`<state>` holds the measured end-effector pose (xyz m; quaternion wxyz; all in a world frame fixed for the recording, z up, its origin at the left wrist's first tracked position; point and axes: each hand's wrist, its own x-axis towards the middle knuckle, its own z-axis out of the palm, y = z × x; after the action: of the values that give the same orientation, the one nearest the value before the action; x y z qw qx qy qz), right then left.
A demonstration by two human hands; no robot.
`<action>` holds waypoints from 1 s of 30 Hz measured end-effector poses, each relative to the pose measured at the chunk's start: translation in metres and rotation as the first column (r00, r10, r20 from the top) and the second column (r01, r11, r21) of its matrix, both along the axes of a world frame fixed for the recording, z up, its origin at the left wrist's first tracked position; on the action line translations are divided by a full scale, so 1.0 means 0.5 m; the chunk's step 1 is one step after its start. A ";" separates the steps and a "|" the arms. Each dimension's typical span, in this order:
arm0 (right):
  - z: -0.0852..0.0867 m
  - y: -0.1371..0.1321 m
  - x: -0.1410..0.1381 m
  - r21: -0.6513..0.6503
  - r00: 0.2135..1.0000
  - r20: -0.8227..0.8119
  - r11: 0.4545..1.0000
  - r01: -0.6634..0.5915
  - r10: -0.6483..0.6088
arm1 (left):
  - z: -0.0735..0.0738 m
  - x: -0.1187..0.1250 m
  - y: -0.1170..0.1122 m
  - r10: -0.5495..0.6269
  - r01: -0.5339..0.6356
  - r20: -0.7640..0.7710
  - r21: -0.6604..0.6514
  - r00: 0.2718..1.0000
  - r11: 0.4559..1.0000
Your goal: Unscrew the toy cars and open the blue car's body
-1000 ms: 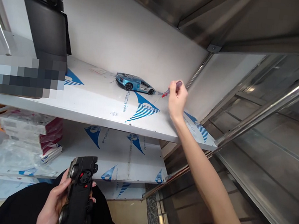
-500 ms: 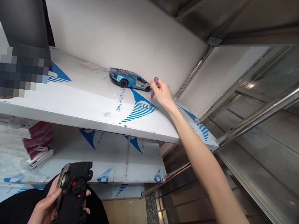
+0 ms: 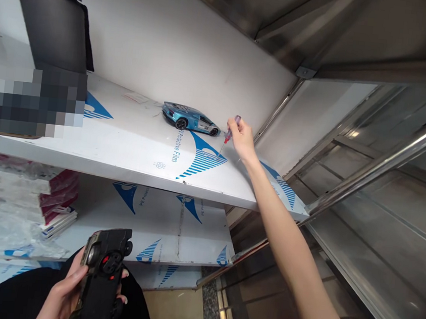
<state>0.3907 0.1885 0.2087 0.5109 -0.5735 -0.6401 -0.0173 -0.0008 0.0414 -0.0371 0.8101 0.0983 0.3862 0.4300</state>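
Work looked unfinished to me: the left hand [image 3: 62,291] clamped a dark plastic toy car [image 3: 102,287], underside outward, nothing visibly detached; "PE Protective Film" marked the white film-covered shelf [image 3: 134,143], "06" the metallic-blue toy sports car [image 3: 190,118]; a purple-handled, red-collared screwdriver [image 3: 227,139], tip off both cars, was pinched in the right hand [image 3: 242,139].

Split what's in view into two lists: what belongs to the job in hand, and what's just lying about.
Apparently part of the job:
dark toy car, underside showing, in the left hand
screwdriver, in the right hand

Apparently just lying about:
blue toy car, unheld, on the upper shelf
tall black object, same shelf
stacked boxes, on the lower shelf
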 end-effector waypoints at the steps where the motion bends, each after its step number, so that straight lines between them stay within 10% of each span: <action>1: 0.003 -0.006 -0.007 0.030 1.000 -0.031 1.000 -0.002 0.003 | -0.012 -0.001 0.002 -0.006 0.007 -0.023 0.059 1.000 0.998; 8: 0.001 -0.144 -0.119 0.128 0.971 -0.206 0.987 -0.097 0.122 | -0.038 0.028 -0.003 0.011 -0.012 0.004 0.157 1.000 0.988; 17: -0.177 -0.438 -0.302 -0.029 0.877 -0.470 0.991 -0.129 0.101 | 0.095 0.048 -0.098 0.048 -0.056 0.080 0.101 0.996 0.993; 23: -0.327 -0.486 -0.374 -0.176 0.752 -0.657 0.958 -0.226 0.056 | 0.161 0.062 -0.147 0.210 -0.210 0.007 0.070 0.978 0.975; 30: -0.355 -0.504 -0.404 -0.161 0.750 -0.662 0.977 -0.137 -0.004 | 0.160 0.060 -0.146 0.254 -0.248 -0.058 0.088 0.966 0.965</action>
<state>0.1885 -0.0634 0.0313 0.6437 -0.5675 -0.4378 0.2681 0.0293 -0.0315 0.0427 0.7308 0.0956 0.4056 0.5406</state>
